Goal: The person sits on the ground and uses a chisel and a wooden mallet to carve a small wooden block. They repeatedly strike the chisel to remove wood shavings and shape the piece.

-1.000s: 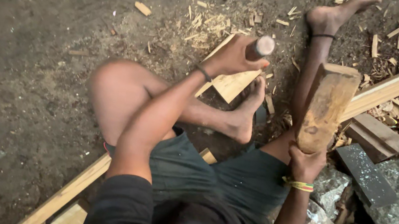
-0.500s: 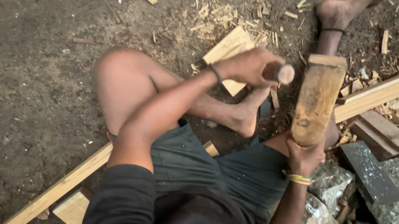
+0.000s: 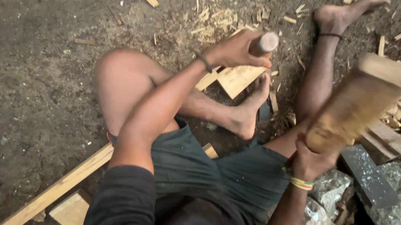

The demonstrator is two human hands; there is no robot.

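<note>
Left hand (image 3: 232, 52) closed around a chisel handle (image 3: 263, 43), its tip set on a wooden piece (image 3: 239, 79) beside the foot (image 3: 251, 106). Right hand (image 3: 311, 159) grips a blurred wooden mallet (image 3: 355, 105), raised, well apart from the chisel handle.

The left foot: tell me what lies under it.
A pale wooden piece lies partly under the left foot, which pins it to the dirt ground. Its covered end is hidden.
</note>
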